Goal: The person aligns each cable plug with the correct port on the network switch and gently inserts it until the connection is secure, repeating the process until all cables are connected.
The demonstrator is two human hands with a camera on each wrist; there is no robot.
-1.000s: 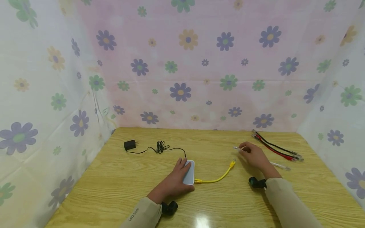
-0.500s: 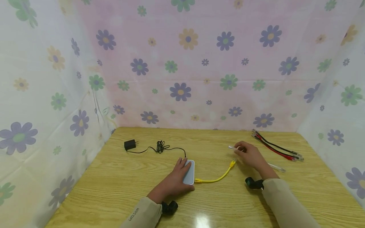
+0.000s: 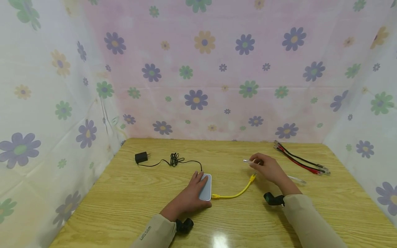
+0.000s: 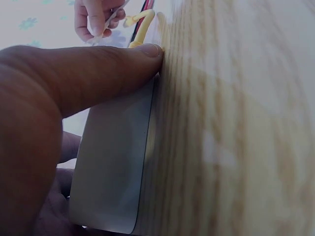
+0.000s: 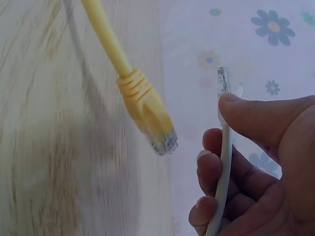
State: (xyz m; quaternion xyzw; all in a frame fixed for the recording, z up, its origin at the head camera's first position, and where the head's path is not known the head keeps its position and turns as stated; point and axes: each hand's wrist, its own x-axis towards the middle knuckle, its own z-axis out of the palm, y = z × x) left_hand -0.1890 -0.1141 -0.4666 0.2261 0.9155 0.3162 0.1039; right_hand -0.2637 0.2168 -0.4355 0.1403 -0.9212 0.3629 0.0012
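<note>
A small grey-and-white network switch [image 3: 206, 188] lies on the wooden table. My left hand [image 3: 194, 195] grips it, with the thumb along its near end in the left wrist view and fingers at its far side. A short yellow network cable [image 3: 237, 197] runs from the switch's right side; its free plug [image 5: 152, 123] points up and away from the table. Beyond that plug, my right hand [image 3: 267, 168] pinches a white network cable [image 5: 225, 167] close behind its clear plug [image 5: 223, 78], which points left in the head view. The white cable's other end trails behind the right wrist.
At the back left sits a black power adapter [image 3: 141, 157], its bundled cord [image 3: 175, 160] leading to the switch. Red and black network cables [image 3: 299, 161] lie at the right. Flowered cloth [image 3: 217, 113] walls off the table's back and sides.
My right hand has moved left with the white cable, bringing its plug nearer the switch. The cable's tail has slid left too. The left hand and the switch stay put.
</note>
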